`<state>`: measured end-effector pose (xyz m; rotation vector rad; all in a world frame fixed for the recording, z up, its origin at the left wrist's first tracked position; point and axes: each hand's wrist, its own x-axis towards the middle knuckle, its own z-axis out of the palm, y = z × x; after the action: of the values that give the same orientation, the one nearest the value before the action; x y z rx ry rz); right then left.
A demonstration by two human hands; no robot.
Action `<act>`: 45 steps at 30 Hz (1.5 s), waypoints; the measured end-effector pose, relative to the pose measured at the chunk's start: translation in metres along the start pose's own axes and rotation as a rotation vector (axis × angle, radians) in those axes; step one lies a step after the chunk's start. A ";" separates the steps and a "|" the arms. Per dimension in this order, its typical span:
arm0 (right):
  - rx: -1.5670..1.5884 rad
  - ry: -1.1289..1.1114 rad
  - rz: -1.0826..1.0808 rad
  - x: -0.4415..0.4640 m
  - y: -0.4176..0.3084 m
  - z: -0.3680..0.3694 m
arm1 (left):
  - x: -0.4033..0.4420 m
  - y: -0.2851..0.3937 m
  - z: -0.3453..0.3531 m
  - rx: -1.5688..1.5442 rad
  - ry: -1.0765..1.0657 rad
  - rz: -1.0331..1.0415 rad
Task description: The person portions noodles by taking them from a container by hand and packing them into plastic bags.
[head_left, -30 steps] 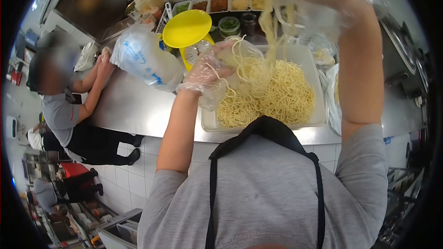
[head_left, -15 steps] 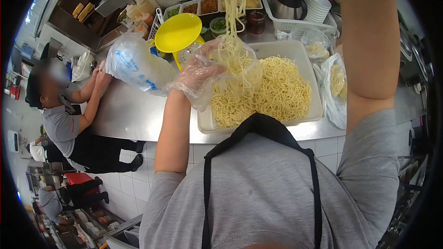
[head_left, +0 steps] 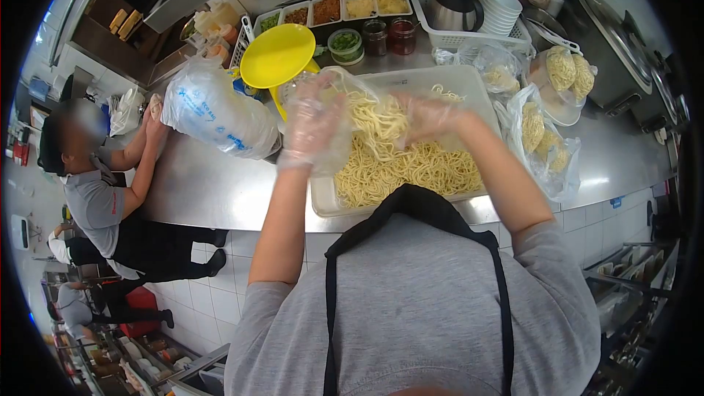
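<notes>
A clear plastic bag (head_left: 339, 82) is in my gloved left hand (head_left: 315, 121), above the left part of a pale plastic tub (head_left: 473, 88). A bundle of yellow noodles (head_left: 378, 119) hangs at the bag's mouth, between my two hands. From the right, my gloved right hand (head_left: 431, 117) closes on this bundle, its fingertips partly hidden by noodles. Loose noodles (head_left: 411, 172) cover the tub's bottom below. Just behind my left hand stands a kitchen scale with a round yellow pan (head_left: 279, 55).
Bagged noodles (head_left: 534, 128) lie right of the tub. Behind it are topping containers (head_left: 326, 9), sauce jars (head_left: 402, 35) and a basket (head_left: 469, 38) with a jug and bowls. On the left, a co-worker (head_left: 95, 176) stands by a large plastic bag (head_left: 213, 110).
My right arm has come down from high overhead to the tub. The long hanging strands are now a bundle between my hands. My left hand stays near the same spot.
</notes>
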<state>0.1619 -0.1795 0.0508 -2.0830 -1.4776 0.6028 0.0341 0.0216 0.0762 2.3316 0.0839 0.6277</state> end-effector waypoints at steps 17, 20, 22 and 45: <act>0.292 1.096 0.165 -0.027 0.007 -0.091 | -0.017 0.001 0.063 0.557 -0.310 0.268; 0.596 0.799 0.236 -0.049 -0.038 -0.109 | -0.013 -0.008 0.060 0.460 -0.244 0.215; 0.359 0.521 0.159 -0.049 -0.035 -0.097 | -0.006 -0.017 0.054 0.122 -0.130 0.237; 0.090 0.177 -0.039 -0.055 -0.032 -0.085 | 0.021 0.027 0.000 -0.783 -0.052 -0.575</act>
<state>0.1745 -0.2360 0.1405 -1.9789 -1.3629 0.4497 0.0493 0.0068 0.1027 1.4610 0.3923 0.2347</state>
